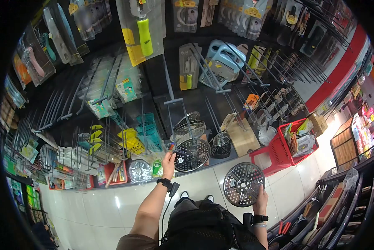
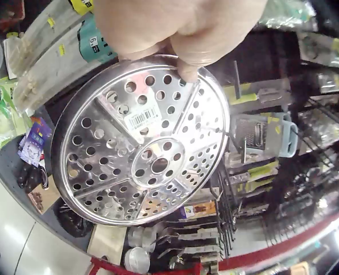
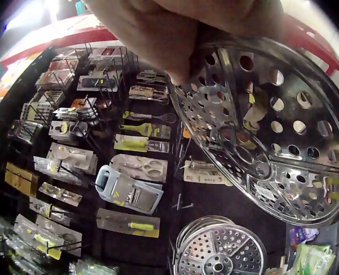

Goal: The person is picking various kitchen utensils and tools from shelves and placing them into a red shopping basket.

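In the head view my left hand pinches the edge of a round metal steamer rack, punched with holes, beside the low shelf. A barcode label shows on this rack in the left wrist view, where my fingers grip its upper rim. Off to the right, above the tiled floor, my right hand holds a second perforated steamer rack by its rim. The right wrist view shows that rack tilted, with thumb and fingers at its upper edge. More round racks stand behind the left one.
Long metal hooks stick out from the display wall toward me. A red basket with packaged goods stands on a red stool at the right. A wooden cutting board leans near it. Shelves of pans run along the lower right.
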`<state>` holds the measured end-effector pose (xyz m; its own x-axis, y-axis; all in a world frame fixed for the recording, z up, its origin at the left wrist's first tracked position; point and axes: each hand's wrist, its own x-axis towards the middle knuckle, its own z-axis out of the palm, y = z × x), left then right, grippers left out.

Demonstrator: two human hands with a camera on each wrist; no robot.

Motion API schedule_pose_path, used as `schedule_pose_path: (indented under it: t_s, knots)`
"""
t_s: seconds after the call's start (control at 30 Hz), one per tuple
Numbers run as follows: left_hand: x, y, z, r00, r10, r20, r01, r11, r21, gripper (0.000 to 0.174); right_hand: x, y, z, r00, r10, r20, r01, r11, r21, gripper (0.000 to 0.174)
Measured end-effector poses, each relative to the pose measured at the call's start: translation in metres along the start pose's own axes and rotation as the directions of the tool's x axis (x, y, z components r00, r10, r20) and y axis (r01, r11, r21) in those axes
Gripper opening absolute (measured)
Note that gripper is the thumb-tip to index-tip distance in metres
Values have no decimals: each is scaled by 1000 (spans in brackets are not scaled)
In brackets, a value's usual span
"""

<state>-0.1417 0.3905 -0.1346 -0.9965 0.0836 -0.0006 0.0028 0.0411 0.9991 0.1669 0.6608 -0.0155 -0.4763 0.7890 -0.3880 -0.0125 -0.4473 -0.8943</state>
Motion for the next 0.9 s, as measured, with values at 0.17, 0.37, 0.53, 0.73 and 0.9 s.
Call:
schedule_pose_path:
  t_s: [0.17, 0.37, 0.53, 0.73, 0.9]
  knots:
    - [-5, 5, -1, 1000, 14, 2, -14, 998, 64, 16, 3, 1, -5, 1000, 11, 11, -11, 1000, -23, 33]
    - [-8, 8, 2, 995, 85, -58, -83, 996, 35, 11, 3, 4, -10, 1000, 15, 24, -14, 997, -70, 39]
    - [-10, 1, 1, 993, 79, -84, -79, 997, 12, 11, 6, 4, -11, 1000, 13, 3, -12, 999, -32, 38]
    - [-4, -10, 8, 984, 120, -132, -116, 992, 43, 12, 7, 0, -4, 999, 35, 13, -35, 998, -46, 39]
    - [0, -19, 8, 988, 102, -115, -78, 978, 194, 24, 15, 2, -4, 996, 27, 80, -21, 997, -76, 39]
